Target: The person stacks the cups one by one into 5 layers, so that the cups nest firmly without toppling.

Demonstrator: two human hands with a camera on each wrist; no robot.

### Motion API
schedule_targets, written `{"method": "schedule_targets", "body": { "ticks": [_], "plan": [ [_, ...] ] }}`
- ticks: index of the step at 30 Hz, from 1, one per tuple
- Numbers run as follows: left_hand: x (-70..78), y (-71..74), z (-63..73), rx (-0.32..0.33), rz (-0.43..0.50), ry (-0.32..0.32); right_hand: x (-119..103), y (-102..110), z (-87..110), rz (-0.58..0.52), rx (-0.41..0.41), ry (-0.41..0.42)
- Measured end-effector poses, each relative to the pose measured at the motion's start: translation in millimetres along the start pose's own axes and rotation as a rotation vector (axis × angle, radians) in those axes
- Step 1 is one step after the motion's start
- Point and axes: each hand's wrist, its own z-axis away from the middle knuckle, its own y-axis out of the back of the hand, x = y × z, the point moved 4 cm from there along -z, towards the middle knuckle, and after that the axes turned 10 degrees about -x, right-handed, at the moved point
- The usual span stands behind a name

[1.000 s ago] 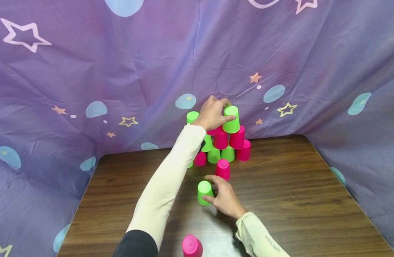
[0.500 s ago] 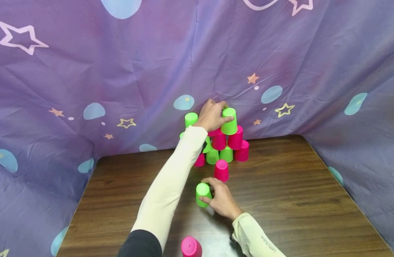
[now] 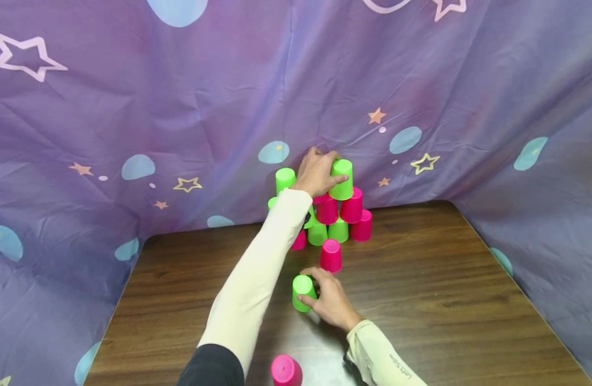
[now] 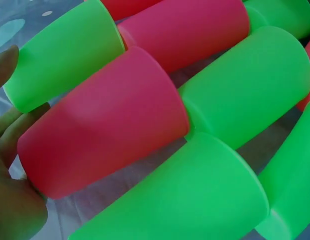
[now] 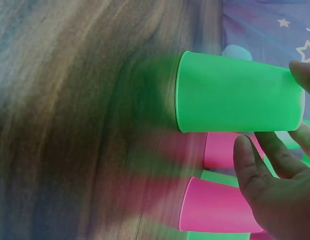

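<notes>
Reaching across the far part of the table, my left hand pinches an upside-down green cup at the upper right of a stack. Pink cups stand directly beneath it. In the left wrist view this green cup shows between thumb and fingers, beside a pink cup. Nearer, my right hand holds another upside-down green cup low over the table, thumb on the near side and fingers behind. The right wrist view shows that green cup with its rim toward the wood.
Green and pink cups form a tiered stack against the purple curtain; my left sleeve hides part of it. One pink cup stands before the stack, another pink cup at the near edge of view. Brown wooden table surrounds them.
The head view has shifted slightly. My right fingers have drawn in a little around the near green cup; my left hand stays at the upper green cup.
</notes>
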Motion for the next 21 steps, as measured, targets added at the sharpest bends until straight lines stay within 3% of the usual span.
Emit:
{"method": "schedule_targets", "body": {
  "ticks": [4, 12, 16, 21],
  "plan": [
    [-1.7, 2.4, 3.4, 0.024, -0.008, -0.017, 1, 0, -0.9, 0.001, 0.001, 0.002],
    [-6.6, 13.1, 21.9, 0.143, 0.025, -0.107, 2, 1, -0.6, 0.029, 0.016, 0.034],
    [-5.0, 23.7, 41.0, 0.17, 0.099, -0.155, 4, 3, -0.7, 0.021, 0.009, 0.026],
    [-5.7, 34.8, 78.3, 0.226, 0.201, -0.231, 5, 3, -2.1, 0.037, 0.017, 0.03]
  ]
}}
